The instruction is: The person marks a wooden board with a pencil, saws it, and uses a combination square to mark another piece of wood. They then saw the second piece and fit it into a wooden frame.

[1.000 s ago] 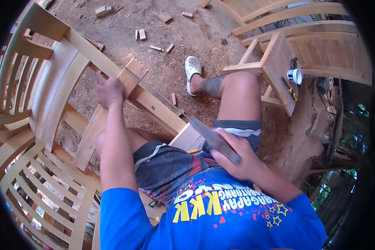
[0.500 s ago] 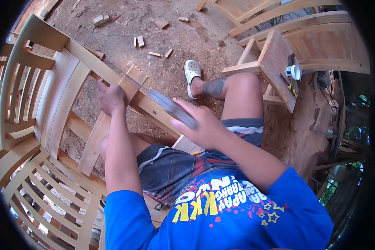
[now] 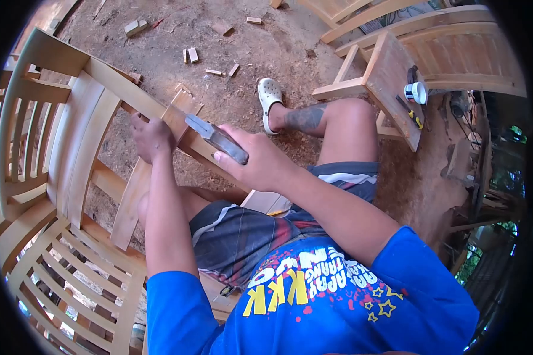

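Observation:
My right hand (image 3: pixel 251 157) is closed round the dark handle of a hand saw (image 3: pixel 219 139), whose blade points up and left. The blade lies over a flat wooden board (image 3: pixel 133 198) that crosses a long light-coloured rail (image 3: pixel 127 89). My left hand (image 3: pixel 153 137) has its fingers curled over that board beside the rail, just left of the saw. Part of the blade is hard to make out against the wood.
Slatted bench parts (image 3: pixel 71 284) stand at the left. A small wooden stool (image 3: pixel 391 83) at the right bears a white cup (image 3: pixel 416 93) and yellow-handled pliers (image 3: pixel 417 120). Several wood offcuts (image 3: pixel 193 55) lie on the dirt floor.
My right hand has moved up and left with the saw, bringing its handle closer to the board. My left hand stays on the board; the whole view has shifted slightly.

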`<state>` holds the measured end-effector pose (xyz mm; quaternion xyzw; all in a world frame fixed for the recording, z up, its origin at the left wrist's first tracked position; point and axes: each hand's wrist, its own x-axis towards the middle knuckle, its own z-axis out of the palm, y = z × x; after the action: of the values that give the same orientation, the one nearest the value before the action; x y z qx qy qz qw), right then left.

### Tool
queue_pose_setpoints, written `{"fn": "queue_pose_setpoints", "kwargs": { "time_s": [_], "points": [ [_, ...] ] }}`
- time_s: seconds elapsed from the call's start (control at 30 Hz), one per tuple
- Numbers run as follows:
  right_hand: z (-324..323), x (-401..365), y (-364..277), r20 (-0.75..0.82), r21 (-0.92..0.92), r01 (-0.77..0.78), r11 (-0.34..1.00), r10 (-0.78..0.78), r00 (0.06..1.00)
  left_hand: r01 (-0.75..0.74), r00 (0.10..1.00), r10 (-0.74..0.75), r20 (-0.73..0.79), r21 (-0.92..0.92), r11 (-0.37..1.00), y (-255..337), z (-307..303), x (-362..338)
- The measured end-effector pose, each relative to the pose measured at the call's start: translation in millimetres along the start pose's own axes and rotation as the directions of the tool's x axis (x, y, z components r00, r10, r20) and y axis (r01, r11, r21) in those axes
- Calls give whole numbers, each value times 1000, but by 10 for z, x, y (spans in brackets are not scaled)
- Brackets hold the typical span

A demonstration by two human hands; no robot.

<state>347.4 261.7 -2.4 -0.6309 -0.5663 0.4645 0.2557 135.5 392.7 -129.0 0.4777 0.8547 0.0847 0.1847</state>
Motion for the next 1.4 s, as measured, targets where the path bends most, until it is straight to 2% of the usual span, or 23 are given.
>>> {"fn": "queue_pose_setpoints", "kwargs": {
  "time_s": [0.03,0.1,0.17,0.23,0.3,0.33,0.37,0.43,0.47,0.53,0.6,0.7,0.77,0.87,0.9,1.0,1.07,1.1,1.17,1.27,1.33,1.4],
  "points": [
    [-161,-97,-130,82,61,-72,996,67,994,2,1000,-1,13,-11,1000,21,-34,-17],
    [-355,-588,-151,32,11,10,1000,-11,999,-6,999,6,-43,-3,1000,6,18,31],
    [-624,-1175,-247,87,44,-150,988,146,985,4,999,-4,-37,4,1000,-22,49,20],
    [-812,-1626,-282,92,13,-150,989,148,985,23,1000,-23,16,-3,1000,37,0,-9],
    [-789,-1617,-276,75,22,-106,994,104,992,-5,1000,5,-7,14,1000,-29,72,-2],
    [-776,-1550,-281,62,23,-74,997,72,995,-22,999,22,-26,15,1000,-37,86,27],
    [-711,-1313,-249,125,80,-158,984,148,981,-18,1000,19,-22,24,1000,-48,82,40],
    [-374,-679,20,76,62,-8,998,3,997,-13,1000,13,-11,25,1000,-13,68,14],
    [-123,-317,149,-36,21,114,993,-113,993,-30,999,30,-17,12,999,17,86,18],
    [142,277,14,35,-58,-3,998,5,999,-55,998,55,-35,10,998,-44,77,14],
    [58,245,-26,27,0,9,1000,-9,1000,-34,999,33,-23,-27,999,23,-7,2],
    [-215,-360,-39,15,21,62,998,-63,998,-31,998,30,-46,-30,999,54,-29,12],
    [-571,-1016,-207,91,59,-111,992,105,990,-31,999,30,-45,-11,999,-12,32,-29],
    [-838,-1715,-313,101,24,-156,987,153,983,-28,998,27,-63,-10,1000,-29,87,23],
    [-833,-1708,-305,99,28,-137,990,134,986,-35,996,35,-81,-2,999,-32,102,21],
    [-537,-1186,-53,106,64,-121,991,113,988,-55,995,56,-82,7,998,-83,106,23],
    [-141,-404,153,-13,41,68,997,-67,998,-67,996,67,-61,-1,998,-22,129,7],
    [65,35,193,13,74,10,997,-11,1000,-71,996,71,-55,7,997,-37,136,15],
    [194,518,-116,72,-91,-59,994,66,995,-66,996,67,-52,16,998,-72,39,51],
    [-8,206,-161,89,49,-65,997,61,994,-49,998,48,-37,-32,998,36,-16,2],
    [-234,-458,-76,-24,-13,29,999,-29,999,-48,998,47,-38,-20,999,7,-15,1],
    [-647,-1150,-212,102,43,-131,990,126,987,-26,999,26,-24,-14,1000,-8,-12,-8]
  ]
}}
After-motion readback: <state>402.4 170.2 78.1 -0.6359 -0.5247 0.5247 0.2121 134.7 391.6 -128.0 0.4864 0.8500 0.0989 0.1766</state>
